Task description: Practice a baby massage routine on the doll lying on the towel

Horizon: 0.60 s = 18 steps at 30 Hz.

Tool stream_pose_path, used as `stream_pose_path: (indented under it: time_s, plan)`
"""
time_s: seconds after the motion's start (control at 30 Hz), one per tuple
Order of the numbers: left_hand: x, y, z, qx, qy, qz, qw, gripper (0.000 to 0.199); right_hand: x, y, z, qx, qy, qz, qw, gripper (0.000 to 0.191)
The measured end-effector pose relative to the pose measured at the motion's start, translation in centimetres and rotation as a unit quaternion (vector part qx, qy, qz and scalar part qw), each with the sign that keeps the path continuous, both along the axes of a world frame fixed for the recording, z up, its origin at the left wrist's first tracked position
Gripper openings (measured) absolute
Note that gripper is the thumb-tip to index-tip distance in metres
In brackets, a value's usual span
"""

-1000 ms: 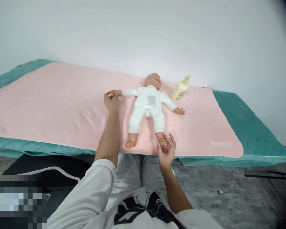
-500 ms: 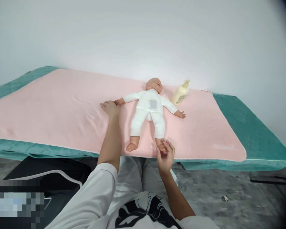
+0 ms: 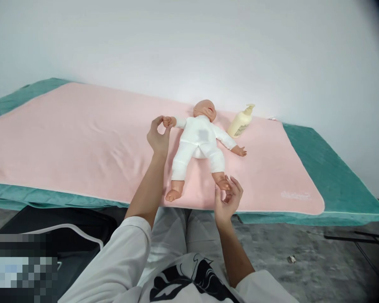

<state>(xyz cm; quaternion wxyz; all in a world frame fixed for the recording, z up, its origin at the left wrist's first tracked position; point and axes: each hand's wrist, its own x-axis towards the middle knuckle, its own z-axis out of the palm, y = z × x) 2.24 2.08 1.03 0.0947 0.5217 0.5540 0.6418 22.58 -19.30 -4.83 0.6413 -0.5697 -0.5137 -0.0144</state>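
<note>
A baby doll (image 3: 199, 134) in white clothing lies on its back on a pink mat (image 3: 113, 143), its head toward the wall. My left hand (image 3: 159, 136) pinches the doll's hand on the left side, and that arm is lifted a little. Around the doll's foot on the right side curls my right hand (image 3: 229, 200), thumb and fingers closed on it. The doll's other foot and other hand rest on the mat. A pale yellow pump bottle (image 3: 240, 122) stands tilted in view beside the doll's shoulder.
Teal cloth (image 3: 334, 168) covers the table under the mat and shows at its edges. Behind the table rises a white wall (image 3: 177, 46). A black bag-like object (image 3: 85, 229) is at lower left; a dark metal bar (image 3: 353, 238) is at lower right.
My left hand has raised the doll's hand up off the mat and slightly right. My right hand has moved right and up with the doll's foot, spreading that leg outward.
</note>
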Motion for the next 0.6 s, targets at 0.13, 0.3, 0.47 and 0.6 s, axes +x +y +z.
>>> stream_pose_path:
  time_s: [0.13,0.3,0.47,0.6]
  plan:
    - [1.4,-0.1,-0.2,0.038,0.043,-0.039,0.998,0.030,-0.1,1.6,1.1,0.032,0.003,0.022,0.999,0.042]
    - [2.7,0.0,-0.2,0.069,0.169,-0.126,0.975,0.024,0.1,3.4,1.8,0.047,-0.033,0.034,0.998,0.040]
    - [3.0,0.1,0.3,0.087,0.258,-0.211,0.939,0.022,0.0,5.1,2.3,0.057,-0.050,0.047,0.996,0.038]
    - [2.9,0.5,0.2,0.095,0.294,-0.239,0.921,0.020,-0.4,6.3,3.0,0.080,-0.068,0.047,0.993,0.035]
